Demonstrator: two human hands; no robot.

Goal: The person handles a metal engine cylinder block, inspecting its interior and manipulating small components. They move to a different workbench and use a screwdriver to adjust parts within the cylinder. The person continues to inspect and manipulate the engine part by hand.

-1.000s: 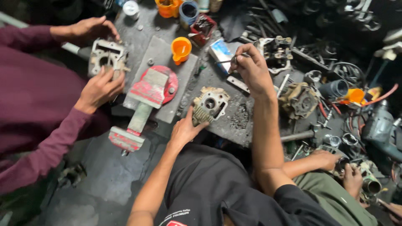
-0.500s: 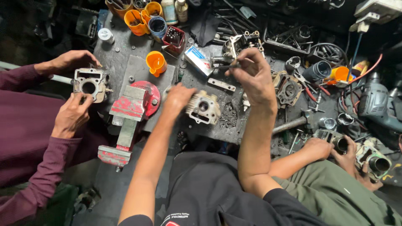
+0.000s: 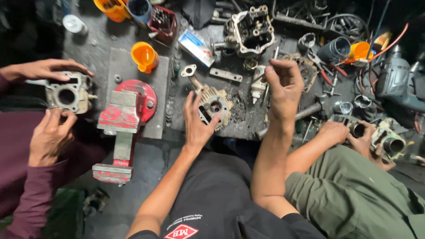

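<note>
My left hand [image 3: 198, 121] rests on a small finned engine cylinder head [image 3: 215, 106] lying on the dirty metal bench [image 3: 241, 117], fingers spread along its left side. My right hand [image 3: 284, 84] is raised above the bench to the right of it, closed around a thin metal tool [image 3: 268, 71] that points up and to the left. A larger engine casting [image 3: 251, 29] stands farther back on the bench.
A red bench vise [image 3: 122, 126] sits at the left. A person in maroon sleeves holds a grey engine block [image 3: 67, 94] at far left. A person in olive clothes handles a part [image 3: 385, 138] at right. Orange cups [image 3: 144, 56], a small box [image 3: 197, 47], an electric drill [image 3: 396, 82] and scattered parts crowd the bench.
My left hand has settled on the cylinder head's left side. My right hand has come away from the far casting with the thin tool, toward me. The view has shifted closer.
</note>
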